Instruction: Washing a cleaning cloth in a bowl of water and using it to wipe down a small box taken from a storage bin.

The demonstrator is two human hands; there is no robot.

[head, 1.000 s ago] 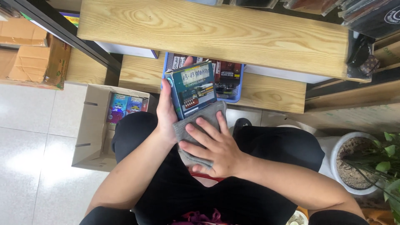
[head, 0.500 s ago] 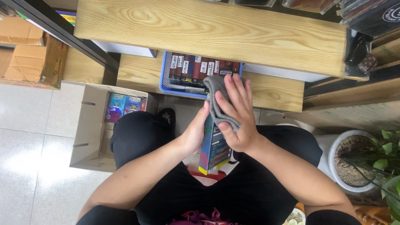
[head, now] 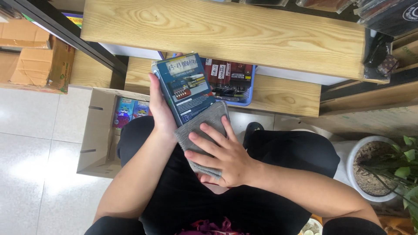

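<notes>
Both hands (head: 162, 109) clasp blue package (head: 185, 87).

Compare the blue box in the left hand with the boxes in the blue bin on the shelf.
The blue box is held up in the left hand, its flat printed face showing; the boxes in the blue bin stand packed together on edge. The held box is blue, the binned ones mostly dark red and black. A grey cloth covers only the held box's lower end. Both look like slim retail packs.
</notes>
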